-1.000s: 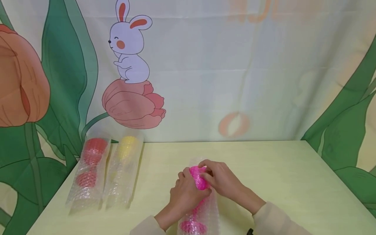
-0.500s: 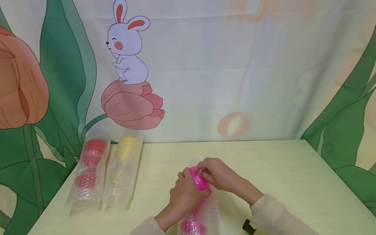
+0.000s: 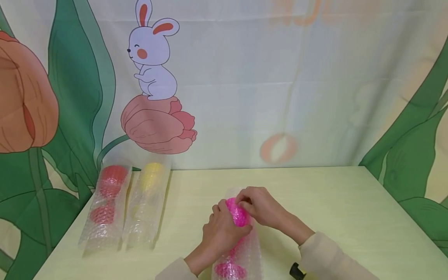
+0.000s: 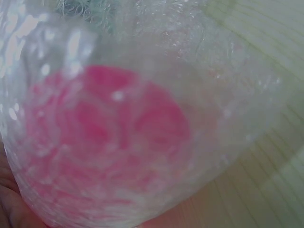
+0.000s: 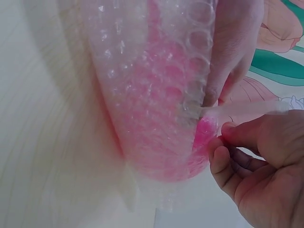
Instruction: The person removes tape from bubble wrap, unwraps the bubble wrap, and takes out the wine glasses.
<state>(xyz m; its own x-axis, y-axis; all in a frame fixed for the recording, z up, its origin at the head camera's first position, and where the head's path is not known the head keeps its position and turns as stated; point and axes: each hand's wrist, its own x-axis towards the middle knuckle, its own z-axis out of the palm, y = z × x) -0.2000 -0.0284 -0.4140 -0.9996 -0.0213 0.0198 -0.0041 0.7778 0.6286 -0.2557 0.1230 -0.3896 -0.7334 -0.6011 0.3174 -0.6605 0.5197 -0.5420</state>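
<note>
A printed fabric backdrop [image 3: 227, 97], with a white rabbit sitting on a tulip, hung behind the pale yellow table [image 3: 332, 217] we saw. At the table's far left, we found a red bubble-wrapped package [image 3: 106, 206] beside a yellow bubble-wrapped package [image 3: 147, 206]. Near the front middle of the table was a pink bubble-wrapped package [image 3: 246, 249], well apart from those two. We saw the left hand [image 3: 224, 225] grasping its upper part, fingers curled around it. The right hand [image 3: 260, 206] pinched its upper edge between thumb and forefinger. Close above that pinch, the right wrist view showed us a translucent strip [image 5: 251, 110]. A small black object [image 3: 297, 271] lay near the right sleeve [image 3: 332, 256].
</note>
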